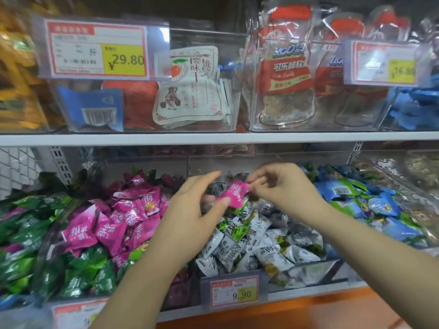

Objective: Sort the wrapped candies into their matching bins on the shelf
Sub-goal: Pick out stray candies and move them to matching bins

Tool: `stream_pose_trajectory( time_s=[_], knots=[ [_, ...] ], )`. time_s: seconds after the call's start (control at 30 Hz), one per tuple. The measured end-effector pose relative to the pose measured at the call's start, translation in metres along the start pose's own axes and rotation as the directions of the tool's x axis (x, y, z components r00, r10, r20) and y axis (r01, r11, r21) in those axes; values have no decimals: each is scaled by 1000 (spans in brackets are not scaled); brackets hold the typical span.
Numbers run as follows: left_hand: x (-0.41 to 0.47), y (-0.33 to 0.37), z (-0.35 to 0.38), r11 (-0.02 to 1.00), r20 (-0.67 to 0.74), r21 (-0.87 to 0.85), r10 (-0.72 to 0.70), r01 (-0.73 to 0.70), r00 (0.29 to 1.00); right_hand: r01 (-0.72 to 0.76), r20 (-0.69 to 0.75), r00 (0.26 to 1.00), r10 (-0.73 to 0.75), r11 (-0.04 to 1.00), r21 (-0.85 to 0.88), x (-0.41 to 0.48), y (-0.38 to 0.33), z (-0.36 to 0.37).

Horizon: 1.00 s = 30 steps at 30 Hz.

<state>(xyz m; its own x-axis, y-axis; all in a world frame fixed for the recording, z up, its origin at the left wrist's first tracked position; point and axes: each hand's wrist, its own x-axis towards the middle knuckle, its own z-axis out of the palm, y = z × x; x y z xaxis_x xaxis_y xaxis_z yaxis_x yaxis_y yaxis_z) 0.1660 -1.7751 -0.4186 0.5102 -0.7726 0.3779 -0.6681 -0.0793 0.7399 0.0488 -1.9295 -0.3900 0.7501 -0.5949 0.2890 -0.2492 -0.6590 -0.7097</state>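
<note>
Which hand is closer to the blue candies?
Right. The right hand sits just left of the blue candies; the left hand is farther left, past the pink candy.

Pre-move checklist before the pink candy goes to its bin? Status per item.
1. Grip: left hand and right hand both pinch the pink candy: ok.
2. Candy held above the white pile: ok.
3. Target pink pile in view, to the left: ok.
4. Wrapper print matches target: cannot tell, blurred.
5. Target bin sorted: not ok, green candies mixed in at its front.
</note>
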Motion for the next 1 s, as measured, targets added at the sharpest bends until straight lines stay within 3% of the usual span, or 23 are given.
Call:
stream_pose_trajectory(
  time_s=[0.1,0.2,0.3,0.4,0.57,0.7,1.0],
  knots=[
    [-2,-1,-2,999,-21,-15,32,-33,999,22,36,999,-27,989,143,-3,-12,18],
    [-1,-8,-16,999,-87,28,42,-39,995,26,80,996,-41,985,172,3,-12,24],
    [0,-20,-35,989,-248,148,11,27,969,40,96,994,-47,997,68,14,-6,23],
    [0,-37,-49,943,-344,267,-101,200,934,59,141,989,-40,989,-133,29,2,24],
    [-4,-53,-55,799,-194,544,-180,258,964,23,219,976,3,993,-115,63,9,41],
    [-5,-56,-57,842,-187,489,-155,229,970,64,286,958,-17,986,-155,93,15,55],
    [-3,-61,-57,889,-191,404,-150,217,970,11,350,935,60,980,-198,133,34,90]
  ],
)
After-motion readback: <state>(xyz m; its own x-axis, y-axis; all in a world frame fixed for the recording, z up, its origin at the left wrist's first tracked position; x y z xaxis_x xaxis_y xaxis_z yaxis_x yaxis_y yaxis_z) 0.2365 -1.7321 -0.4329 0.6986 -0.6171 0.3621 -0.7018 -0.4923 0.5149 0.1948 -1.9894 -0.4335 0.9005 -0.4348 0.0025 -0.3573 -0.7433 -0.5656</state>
